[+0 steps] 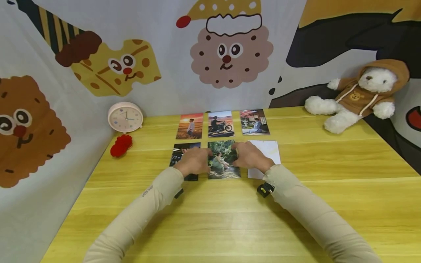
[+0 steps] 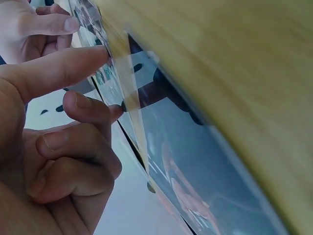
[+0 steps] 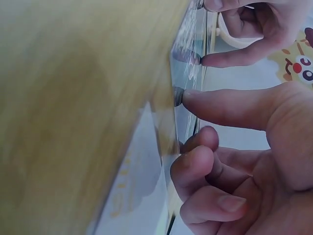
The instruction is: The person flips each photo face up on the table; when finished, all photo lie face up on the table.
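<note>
A photo card of a person beside a forest stream lies flat on the table, in the middle of the near row. My left hand touches its left side with thumb and index fingertips, the other fingers curled in. At its right side, my right hand presses with thumb and index fingertips in the same way. Beneath the left hand is a dark photo card, partly covered. A mostly white card lies partly under the right hand. In the right wrist view, the right thumb meets the card's surface.
Behind, a far row holds a sunset field card, a motorcycle card and a garden card. A pink clock and a red fuzzy piece stand left. A white teddy bear sits at the back right.
</note>
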Demonstrator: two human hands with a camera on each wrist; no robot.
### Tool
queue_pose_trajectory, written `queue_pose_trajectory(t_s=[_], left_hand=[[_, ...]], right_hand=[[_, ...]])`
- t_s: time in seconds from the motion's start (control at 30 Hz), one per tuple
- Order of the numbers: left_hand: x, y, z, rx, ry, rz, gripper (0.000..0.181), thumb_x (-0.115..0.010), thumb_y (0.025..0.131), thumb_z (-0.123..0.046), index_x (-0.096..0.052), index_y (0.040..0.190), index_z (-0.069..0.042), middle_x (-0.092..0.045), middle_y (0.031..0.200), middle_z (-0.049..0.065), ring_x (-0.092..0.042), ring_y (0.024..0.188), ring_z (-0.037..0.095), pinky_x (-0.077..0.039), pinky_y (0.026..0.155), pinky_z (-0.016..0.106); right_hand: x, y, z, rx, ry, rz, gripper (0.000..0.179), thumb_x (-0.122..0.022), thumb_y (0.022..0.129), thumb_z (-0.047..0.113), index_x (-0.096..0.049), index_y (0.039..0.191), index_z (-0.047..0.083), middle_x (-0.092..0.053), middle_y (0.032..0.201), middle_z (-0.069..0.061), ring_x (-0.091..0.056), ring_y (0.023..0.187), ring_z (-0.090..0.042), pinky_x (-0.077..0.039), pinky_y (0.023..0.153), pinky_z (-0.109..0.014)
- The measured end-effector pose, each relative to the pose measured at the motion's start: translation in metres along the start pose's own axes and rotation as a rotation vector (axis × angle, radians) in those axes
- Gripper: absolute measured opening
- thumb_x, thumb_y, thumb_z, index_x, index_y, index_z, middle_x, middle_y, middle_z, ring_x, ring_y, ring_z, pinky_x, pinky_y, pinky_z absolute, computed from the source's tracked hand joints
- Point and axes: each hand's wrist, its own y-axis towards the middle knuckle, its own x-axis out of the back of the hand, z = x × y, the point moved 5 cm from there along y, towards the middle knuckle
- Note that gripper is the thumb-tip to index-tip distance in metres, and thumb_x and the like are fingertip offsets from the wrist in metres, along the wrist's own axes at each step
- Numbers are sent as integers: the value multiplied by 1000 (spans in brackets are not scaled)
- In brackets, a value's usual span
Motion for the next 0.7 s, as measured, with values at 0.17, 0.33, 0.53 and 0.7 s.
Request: queue_pose_trajectory(t_s=[0.17,0.33,0.53,0.7], left_hand=[[-1,0,3,-7,-15,0,61,-80,85,-33,-57,141,-19,-68,68,1,-67,81,25,-58,77,41],[2,1,7,-48,-118,-28,50,-74,91,-35,-61,137,-18,-67,68,0,-63,66,20,-54,67,36],[12,0,6,-145,-545,-82,33,-64,98,-25,-67,129,-14,-71,88,10,-53,59,17,-42,57,30],[8,-4,-20,-256,-818,120,41,-59,101,-26,-58,140,-12,-71,119,13,-68,105,27,-55,87,40]], right_hand=[[-1,-1,0,-8,-6,6,65,-77,88,22,-51,146,9,-61,64,-4,-55,76,-23,-45,67,-34],[3,-4,-3,33,52,-24,61,-71,93,26,-48,147,7,-64,63,-2,-54,55,-15,-45,59,-29],[19,-20,-18,83,162,-123,53,-63,99,27,-49,144,2,-70,76,-6,-60,59,-14,-48,58,-29],[37,-40,-43,61,100,-177,47,-64,98,26,-55,137,0,-70,86,-10,-61,68,-16,-48,61,-30]])
